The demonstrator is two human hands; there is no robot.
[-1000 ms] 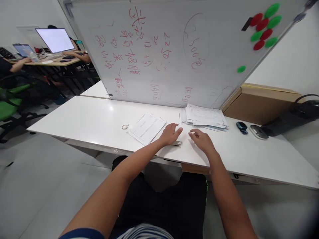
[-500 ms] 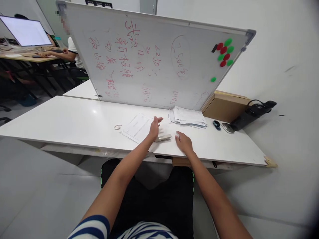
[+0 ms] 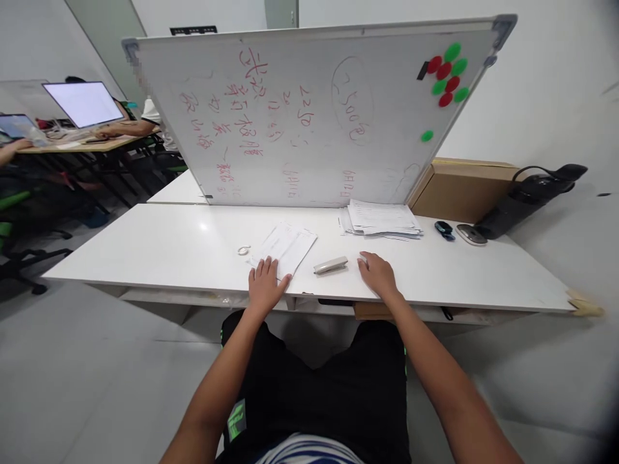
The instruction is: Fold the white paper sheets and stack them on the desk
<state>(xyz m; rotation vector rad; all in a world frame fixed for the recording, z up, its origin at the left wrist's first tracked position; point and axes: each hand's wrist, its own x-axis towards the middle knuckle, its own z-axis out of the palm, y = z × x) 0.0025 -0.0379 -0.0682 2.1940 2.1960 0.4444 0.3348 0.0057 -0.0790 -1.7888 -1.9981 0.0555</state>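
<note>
My left hand (image 3: 265,283) lies flat with fingers spread on the near left part of some printed papers (image 3: 294,248). Right of those papers a light grey stapler (image 3: 331,265) rests on the white desk (image 3: 164,248), touched by neither hand. My right hand (image 3: 378,274) is on the desk just right of the stapler, its fingers curled in. Something small and pale shows at its fingertips, too small to name.
A whiteboard (image 3: 309,174) with red writing and magnets stands across the desk. Near it are a paper stack (image 3: 382,219), cardboard box (image 3: 464,193), black bottle (image 3: 527,200), mouse (image 3: 471,234), dark watch-like item (image 3: 443,230) and white ring-shaped item (image 3: 243,250). People sit beyond, at left.
My left hand has moved left and toward me, from above the stapler onto the papers. My right hand stays beside the stapler. The view has shifted.
</note>
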